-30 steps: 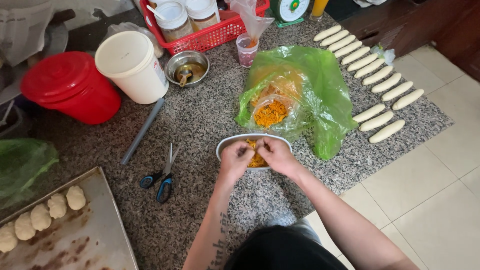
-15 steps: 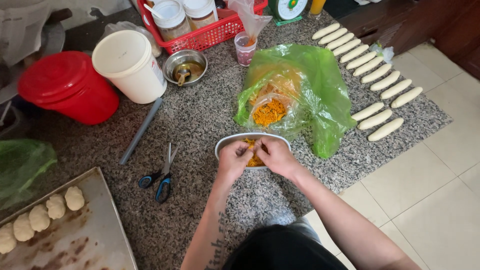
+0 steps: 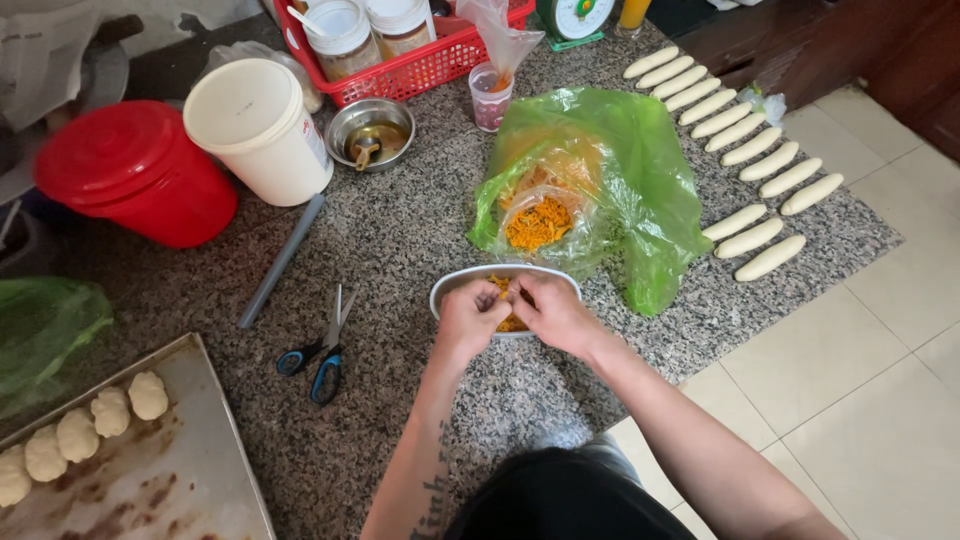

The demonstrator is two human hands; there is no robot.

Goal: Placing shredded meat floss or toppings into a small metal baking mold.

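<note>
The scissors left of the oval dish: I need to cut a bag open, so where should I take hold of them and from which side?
Take the scissors by the two blue-and-black handle loops, the end nearest the person. They lie flat on the granite counter, blades pointing away toward the grey rod. Come from the near side with the left hand, its fingers through the loops.
</note>
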